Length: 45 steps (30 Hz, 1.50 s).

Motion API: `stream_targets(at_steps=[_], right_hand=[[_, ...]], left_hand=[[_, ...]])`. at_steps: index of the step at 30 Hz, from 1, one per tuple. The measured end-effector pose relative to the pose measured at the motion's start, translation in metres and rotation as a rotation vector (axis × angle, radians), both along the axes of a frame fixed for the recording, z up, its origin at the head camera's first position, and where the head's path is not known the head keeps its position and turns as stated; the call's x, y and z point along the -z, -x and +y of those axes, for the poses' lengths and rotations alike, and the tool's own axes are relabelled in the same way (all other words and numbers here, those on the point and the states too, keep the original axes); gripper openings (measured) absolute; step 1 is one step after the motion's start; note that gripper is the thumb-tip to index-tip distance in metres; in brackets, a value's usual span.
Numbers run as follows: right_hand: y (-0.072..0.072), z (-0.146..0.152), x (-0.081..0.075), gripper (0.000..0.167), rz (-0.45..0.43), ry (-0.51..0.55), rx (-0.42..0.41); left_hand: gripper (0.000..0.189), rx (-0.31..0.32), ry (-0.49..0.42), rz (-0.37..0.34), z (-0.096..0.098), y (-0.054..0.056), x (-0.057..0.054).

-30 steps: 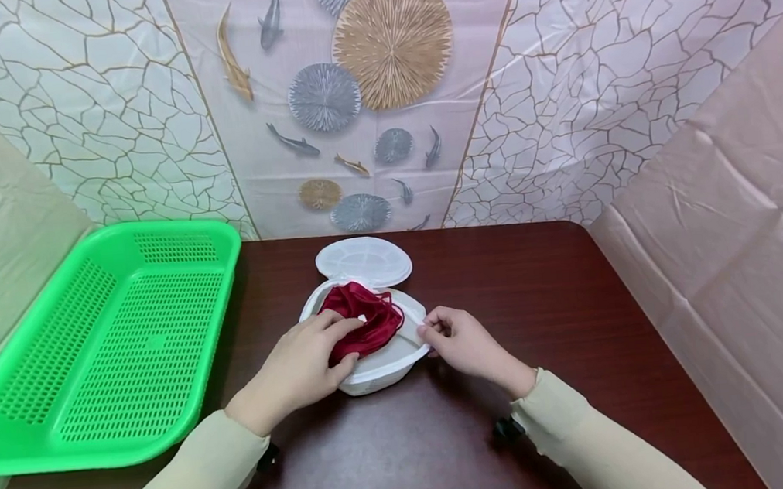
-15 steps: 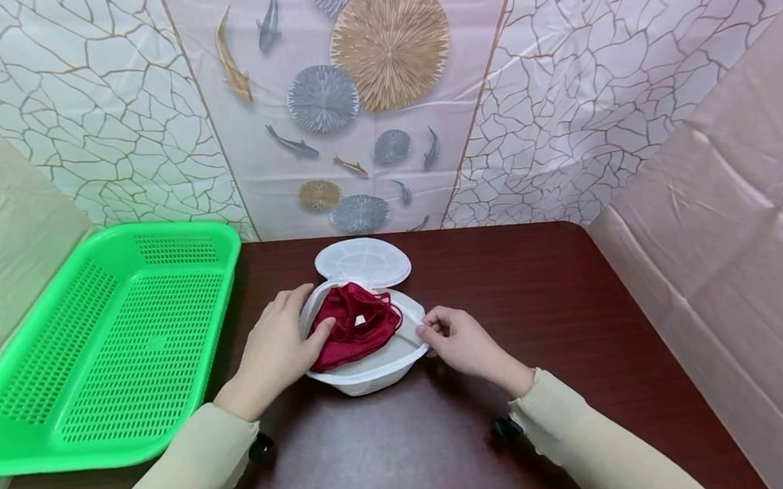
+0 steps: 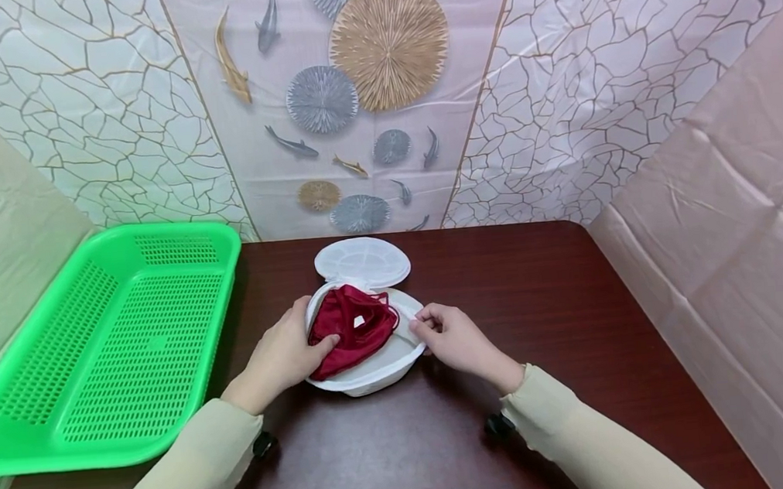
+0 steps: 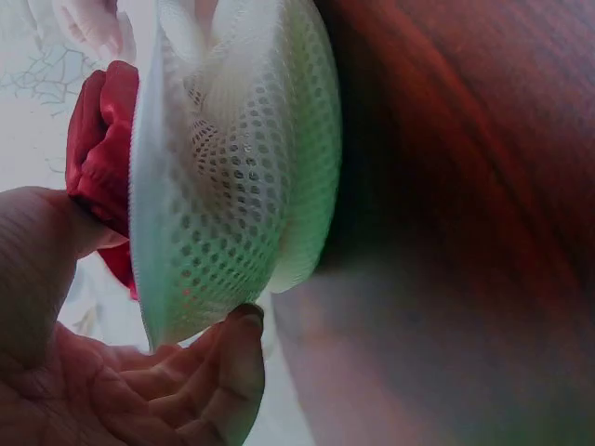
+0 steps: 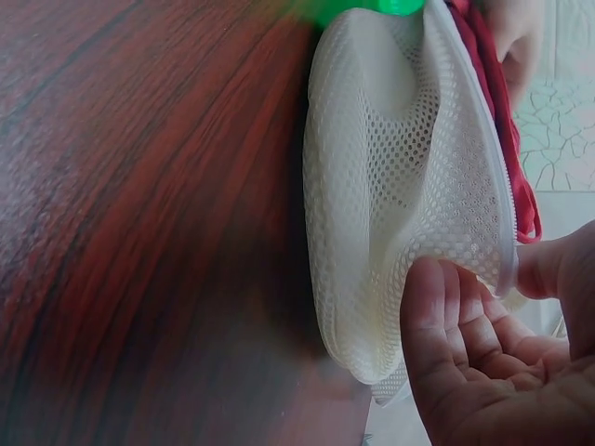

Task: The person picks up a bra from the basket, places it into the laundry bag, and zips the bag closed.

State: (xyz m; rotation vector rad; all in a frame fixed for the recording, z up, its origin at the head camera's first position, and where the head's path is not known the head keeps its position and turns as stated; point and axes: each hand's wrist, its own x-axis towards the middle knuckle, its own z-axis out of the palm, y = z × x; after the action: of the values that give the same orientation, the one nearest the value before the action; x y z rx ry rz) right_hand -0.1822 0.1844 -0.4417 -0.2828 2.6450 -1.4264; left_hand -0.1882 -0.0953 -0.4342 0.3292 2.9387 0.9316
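Observation:
A white mesh laundry bag [image 3: 375, 376] with a zipped rim stands open on the table, its round lid [image 3: 362, 259] folded back behind it. Inside sits a dark red satin garment [image 3: 374, 339] with thin straps and a small white label; its exact kind is unclear. My left hand [image 3: 277, 361] grips the bag's left rim, thumb over the red cloth and fingers outside against the mesh, as the left wrist view confirms. At the right rim, my right hand [image 3: 458, 343] pinches the edge between thumb and fingers; the right wrist view shows its fingertips under the mesh [image 5: 400, 158].
A large green plastic basket [image 3: 155, 343] stands at the left of the brown wooden table [image 3: 506, 281]. Patterned sheets [image 3: 388, 43] hang behind the table, and plain cloth walls [image 3: 727, 161] flank both sides.
My left hand has moved left from atop the red garment to the bag's left rim. The bag's left side now tilts up a little; my right hand stays at the right rim.

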Motion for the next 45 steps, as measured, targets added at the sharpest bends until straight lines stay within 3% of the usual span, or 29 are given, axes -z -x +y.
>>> stream_targets(at_steps=[5,9,16,24,30,35,39,45], right_hand=[[0.0,-0.004,-0.001,0.009,0.018,-0.018,-0.016],[0.0,-0.003,-0.001,0.008,0.04,-0.028,-0.029],[0.001,0.0,0.0,0.008,0.05,0.001,-0.017],[0.004,0.002,-0.013,0.007,0.079,0.102,0.045],[-0.003,0.001,-0.047,0.01,0.165,0.157,0.103],[-0.014,-0.001,-0.069,0.012,0.168,0.173,0.116],[-0.016,-0.002,-0.067,0.013,0.109,0.171,0.108],[-0.016,-0.002,-0.061,0.013,0.093,0.178,0.107]], left_hand=[[0.078,0.008,-0.056,-0.103,0.001,0.002,0.008],[0.085,-0.006,-0.094,-0.128,0.002,0.004,0.011],[0.081,-0.003,-0.116,-0.11,0.005,0.004,0.009],[0.072,0.008,-0.111,-0.059,0.003,0.005,0.001],[0.062,-0.026,-0.056,-0.01,-0.006,0.006,-0.012],[0.052,-0.047,0.019,0.003,-0.012,0.006,-0.018],[0.053,-0.021,0.057,-0.028,-0.013,0.003,-0.018],[0.057,-0.006,0.023,-0.029,-0.014,0.003,-0.023]])
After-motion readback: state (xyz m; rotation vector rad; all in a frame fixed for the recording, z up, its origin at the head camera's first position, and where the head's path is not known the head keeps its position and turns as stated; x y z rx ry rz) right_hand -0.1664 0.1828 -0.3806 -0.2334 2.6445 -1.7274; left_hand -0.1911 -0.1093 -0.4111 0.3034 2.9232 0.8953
